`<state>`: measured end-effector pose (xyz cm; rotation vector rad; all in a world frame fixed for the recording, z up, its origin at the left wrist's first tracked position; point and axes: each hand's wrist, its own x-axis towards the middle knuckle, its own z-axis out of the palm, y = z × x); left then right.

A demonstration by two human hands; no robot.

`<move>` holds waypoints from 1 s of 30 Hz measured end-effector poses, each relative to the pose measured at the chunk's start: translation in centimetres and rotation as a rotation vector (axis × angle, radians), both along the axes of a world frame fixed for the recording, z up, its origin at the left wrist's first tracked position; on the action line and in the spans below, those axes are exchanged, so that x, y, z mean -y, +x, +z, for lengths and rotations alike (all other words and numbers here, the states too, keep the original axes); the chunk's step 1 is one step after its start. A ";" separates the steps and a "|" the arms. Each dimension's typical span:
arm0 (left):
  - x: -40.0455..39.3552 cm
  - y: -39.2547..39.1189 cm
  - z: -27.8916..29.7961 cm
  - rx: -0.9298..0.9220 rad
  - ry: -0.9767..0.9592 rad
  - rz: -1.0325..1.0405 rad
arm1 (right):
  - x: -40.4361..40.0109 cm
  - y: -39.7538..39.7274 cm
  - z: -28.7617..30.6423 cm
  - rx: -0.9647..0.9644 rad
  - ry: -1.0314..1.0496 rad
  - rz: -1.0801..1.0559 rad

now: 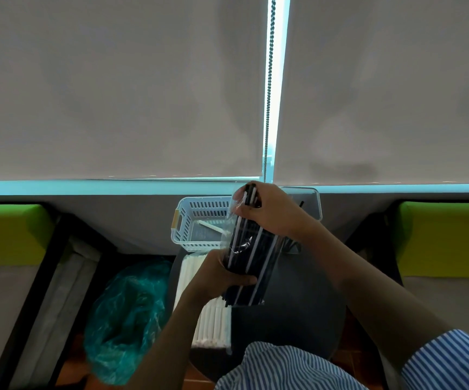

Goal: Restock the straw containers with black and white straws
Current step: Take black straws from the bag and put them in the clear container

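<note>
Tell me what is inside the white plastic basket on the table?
The white basket holds at least one white straw lying on its floor. The bag of black straws, gripped by both hands, covers the basket's right part, so anything there is hidden.

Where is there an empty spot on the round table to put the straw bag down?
Bare dark tabletop lies near the person, right of the white straw pack. The far edge is crowded by the white basket and clear container.

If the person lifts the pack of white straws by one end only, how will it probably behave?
The pack of white straws is long and narrow, so it would probably sag somewhat. Its clear wrap looks smooth, perhaps slippery. Straws are hollow, so it is likely light for its size.
</note>
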<state>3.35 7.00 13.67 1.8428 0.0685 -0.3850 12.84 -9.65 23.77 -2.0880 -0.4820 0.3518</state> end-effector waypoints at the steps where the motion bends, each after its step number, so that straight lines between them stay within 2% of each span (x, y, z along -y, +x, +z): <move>1: 0.1 0.0 0.0 0.010 -0.006 -0.003 | -0.1 -0.1 0.0 -0.011 0.033 -0.001; 7: 0.0 -0.2 0.0 0.010 -0.002 -0.003 | -0.3 -0.3 0.2 -0.035 0.279 -0.051; 13: 0.1 -0.3 -0.2 0.017 -0.013 -0.007 | -0.3 -0.2 0.3 -0.212 0.575 -0.155; 15: 0.2 -0.2 -0.2 0.022 -0.021 0.004 | -0.2 -0.2 0.2 -0.238 0.551 -0.139; 18: 0.3 0.0 -0.4 0.027 -0.013 0.003 | 0.0 -0.3 0.0 -0.236 0.353 -0.081; 20: 0.3 0.0 -0.6 0.022 -0.012 0.006 | -0.1 -0.4 0.0 -0.223 0.312 -0.068; 30: 0.3 -0.2 -1.1 -0.021 -0.008 0.021 | -0.4 0.4 1.1 -0.305 0.617 -0.213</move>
